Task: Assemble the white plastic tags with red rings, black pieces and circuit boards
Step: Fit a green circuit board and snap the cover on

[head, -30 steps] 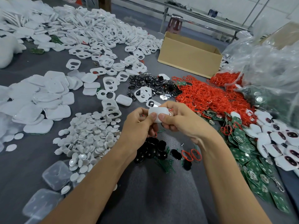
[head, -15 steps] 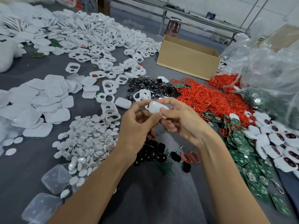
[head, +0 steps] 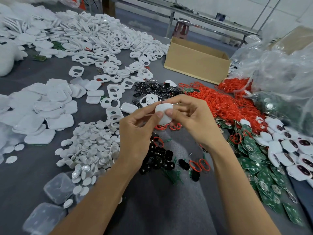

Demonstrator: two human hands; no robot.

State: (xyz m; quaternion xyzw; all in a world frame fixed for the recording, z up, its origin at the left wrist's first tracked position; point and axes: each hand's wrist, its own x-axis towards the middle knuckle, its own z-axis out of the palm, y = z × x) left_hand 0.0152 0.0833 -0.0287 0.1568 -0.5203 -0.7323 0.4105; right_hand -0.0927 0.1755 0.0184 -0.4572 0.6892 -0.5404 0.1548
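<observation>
A small white tag (head: pixel 164 114) is held in the air above the middle of a grey table (head: pixel 152 209), its smooth closed face towards the camera. The left hand (head: pixel 137 133) and right hand (head: pixel 191 119) both pinch it, thumbs side by side on the face and curled fingers behind. It looks light, stiff and slick. A grip on the edges would likely hold best, with gentle pressure, since the thin shell may snap shut or crack. Under the hands lie black pieces (head: pixel 159 158) and a few loose red loops. Further right are a heap of red rings (head: pixel 225 106), green circuit boards (head: pixel 264 175) and finished tags. To the left are white discs (head: pixel 89 150) and piles of white shells (head: pixel 50 106). A cardboard box (head: pixel 196 61) sits at the back.
</observation>
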